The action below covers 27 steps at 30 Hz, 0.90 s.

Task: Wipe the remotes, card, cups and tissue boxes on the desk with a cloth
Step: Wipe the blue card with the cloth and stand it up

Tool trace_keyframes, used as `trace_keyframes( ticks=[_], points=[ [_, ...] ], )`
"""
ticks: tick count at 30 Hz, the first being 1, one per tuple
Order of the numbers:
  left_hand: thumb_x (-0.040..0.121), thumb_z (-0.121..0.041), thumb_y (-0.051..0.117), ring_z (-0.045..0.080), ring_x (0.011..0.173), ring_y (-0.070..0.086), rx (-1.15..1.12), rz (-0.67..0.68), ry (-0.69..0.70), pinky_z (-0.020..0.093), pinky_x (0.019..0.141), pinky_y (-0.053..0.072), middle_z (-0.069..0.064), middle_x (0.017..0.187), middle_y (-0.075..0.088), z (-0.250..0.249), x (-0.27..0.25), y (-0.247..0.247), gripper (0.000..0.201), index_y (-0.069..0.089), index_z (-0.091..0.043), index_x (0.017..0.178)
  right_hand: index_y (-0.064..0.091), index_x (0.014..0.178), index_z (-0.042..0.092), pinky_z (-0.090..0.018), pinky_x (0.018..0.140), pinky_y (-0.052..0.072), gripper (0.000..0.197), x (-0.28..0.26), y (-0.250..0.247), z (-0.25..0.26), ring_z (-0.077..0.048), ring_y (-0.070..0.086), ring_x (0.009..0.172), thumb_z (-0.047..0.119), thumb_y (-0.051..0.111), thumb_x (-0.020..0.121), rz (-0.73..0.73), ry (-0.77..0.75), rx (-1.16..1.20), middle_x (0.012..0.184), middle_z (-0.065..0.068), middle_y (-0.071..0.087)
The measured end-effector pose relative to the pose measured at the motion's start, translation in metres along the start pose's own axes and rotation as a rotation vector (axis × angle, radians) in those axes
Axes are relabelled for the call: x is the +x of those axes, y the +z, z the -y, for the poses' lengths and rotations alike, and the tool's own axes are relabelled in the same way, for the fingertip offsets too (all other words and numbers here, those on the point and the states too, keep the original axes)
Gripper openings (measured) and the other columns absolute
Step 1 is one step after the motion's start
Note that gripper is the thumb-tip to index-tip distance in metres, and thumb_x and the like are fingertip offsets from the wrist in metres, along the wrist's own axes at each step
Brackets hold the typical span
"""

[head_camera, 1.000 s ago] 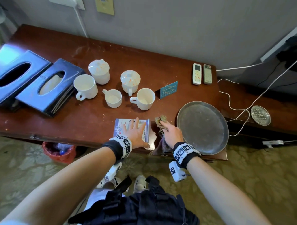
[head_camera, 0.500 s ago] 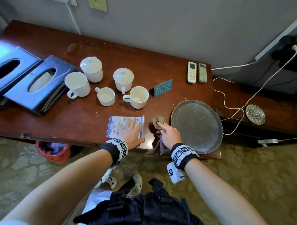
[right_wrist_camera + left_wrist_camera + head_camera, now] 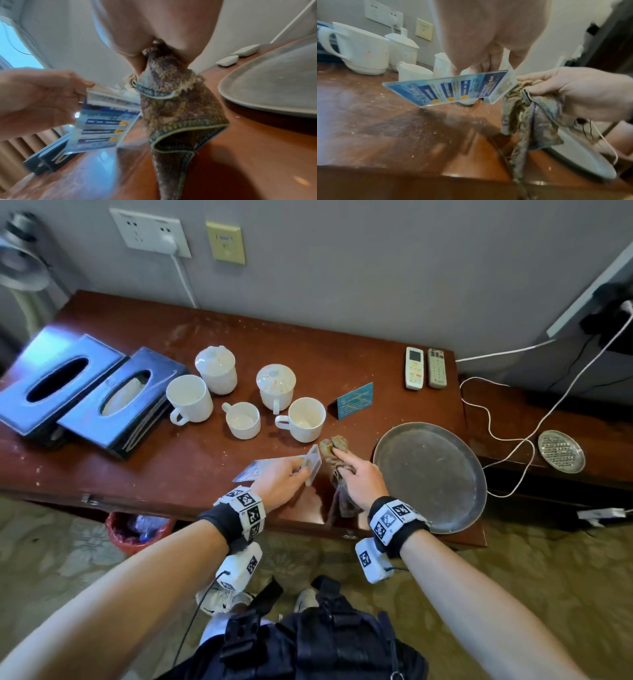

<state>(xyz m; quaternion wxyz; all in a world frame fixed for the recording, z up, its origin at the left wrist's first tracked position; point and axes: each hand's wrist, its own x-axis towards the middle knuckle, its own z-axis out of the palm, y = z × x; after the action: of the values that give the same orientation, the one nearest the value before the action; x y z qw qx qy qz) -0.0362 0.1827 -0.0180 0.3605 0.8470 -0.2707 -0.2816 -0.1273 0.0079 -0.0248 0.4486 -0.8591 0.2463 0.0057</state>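
My left hand pinches a clear acrylic card stand with a blue printed card and holds it tilted above the desk. Right beside it my right hand grips a worn brownish cloth, whose bunched top touches the card's right end while the rest hangs down. Several white cups, two of them lidded, stand behind the hands. Two dark tissue boxes lie at the left. Two remotes lie at the back right. A small teal card stands near the cups.
A round metal tray lies right of my right hand and overhangs the desk's front edge. White cables and a small metal dish sit on the lower surface at right. A red bin stands under the desk.
The card stand lay flat under my open left hand; now that hand pinches it and has lifted and tilted it. My right hand has brought the cloth against its end.
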Motion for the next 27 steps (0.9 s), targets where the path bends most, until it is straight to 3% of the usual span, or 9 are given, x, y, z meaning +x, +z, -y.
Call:
trace_keyframes(
  ticks=[2,5,8,13,15,19,22,27],
  points=[
    [0.103,-0.032,0.049,0.016,0.094,0.064,-0.170,-0.040,-0.021,0.035,0.084,0.049,0.002,0.102,0.073,-0.009,-0.001,-0.008,0.026,0.071,-0.026,0.115,0.058,0.135,0.031,-0.023,0.113,0.030,0.044,-0.001,0.005,0.014,-0.014,0.044,0.136,0.010,0.055,0.096,0.033,-0.082,0.085,0.145,0.005,0.050],
    [0.100,-0.027,0.056,0.013,0.108,0.064,-0.438,-0.068,-0.032,0.031,0.097,0.043,-0.002,0.109,0.074,-0.011,0.000,-0.017,0.019,0.074,-0.023,0.105,0.058,0.134,0.033,-0.028,0.116,0.031,0.047,-0.002,0.010,0.029,-0.010,0.043,0.136,0.008,0.056,0.095,0.030,-0.177,0.135,0.145,0.007,0.049],
    [0.099,-0.020,0.057,0.018,0.108,0.067,-0.588,-0.081,-0.062,0.035,0.103,0.045,0.000,0.107,0.076,-0.008,-0.003,-0.026,0.019,0.076,-0.021,0.103,0.058,0.135,0.028,-0.025,0.116,0.029,0.047,0.001,0.008,0.034,-0.013,0.043,0.136,0.004,0.055,0.094,0.020,-0.232,0.045,0.146,0.004,0.049],
    [0.100,-0.015,0.054,0.017,0.101,0.070,-0.674,-0.080,-0.069,0.030,0.098,0.049,0.001,0.103,0.077,-0.007,-0.004,-0.025,0.022,0.074,-0.017,0.109,0.059,0.134,0.030,-0.030,0.116,0.031,0.043,0.014,0.004,0.036,-0.020,0.045,0.136,0.011,0.053,0.097,-0.024,-0.102,-0.003,0.146,0.008,0.049],
    [0.101,-0.011,0.051,0.012,0.096,0.071,-0.771,-0.098,-0.074,0.023,0.088,0.052,0.001,0.098,0.077,-0.012,-0.003,-0.027,0.023,0.073,-0.012,0.109,0.062,0.131,0.031,-0.024,0.113,0.032,0.043,0.008,0.006,0.043,-0.017,0.047,0.134,0.008,0.055,0.095,-0.029,-0.169,0.023,0.143,0.008,0.051],
    [0.102,-0.007,0.048,0.021,0.096,0.069,-0.921,-0.097,-0.088,0.031,0.091,0.053,0.014,0.104,0.075,-0.014,-0.001,-0.033,0.024,0.071,-0.004,0.106,0.063,0.130,0.028,-0.014,0.111,0.027,0.047,-0.013,0.016,0.049,-0.005,0.042,0.134,0.001,0.055,0.093,-0.041,-0.306,0.054,0.142,0.009,0.052],
    [0.101,-0.006,0.048,0.017,0.090,0.070,-0.943,-0.093,-0.104,0.025,0.082,0.055,0.010,0.098,0.076,-0.010,-0.002,-0.035,0.024,0.071,-0.005,0.106,0.063,0.130,0.026,-0.009,0.110,0.026,0.047,-0.016,0.018,0.049,0.001,0.041,0.129,-0.001,0.054,0.093,-0.064,-0.342,0.033,0.139,0.015,0.049],
    [0.100,-0.009,0.051,0.014,0.086,0.068,-0.902,-0.090,-0.115,0.021,0.076,0.051,0.004,0.094,0.076,-0.009,0.000,-0.034,0.023,0.074,-0.012,0.103,0.062,0.131,0.026,-0.025,0.114,0.030,0.041,0.012,0.006,0.052,-0.021,0.047,0.134,0.006,0.051,0.096,-0.062,-0.134,-0.036,0.144,0.006,0.050]
  ],
)
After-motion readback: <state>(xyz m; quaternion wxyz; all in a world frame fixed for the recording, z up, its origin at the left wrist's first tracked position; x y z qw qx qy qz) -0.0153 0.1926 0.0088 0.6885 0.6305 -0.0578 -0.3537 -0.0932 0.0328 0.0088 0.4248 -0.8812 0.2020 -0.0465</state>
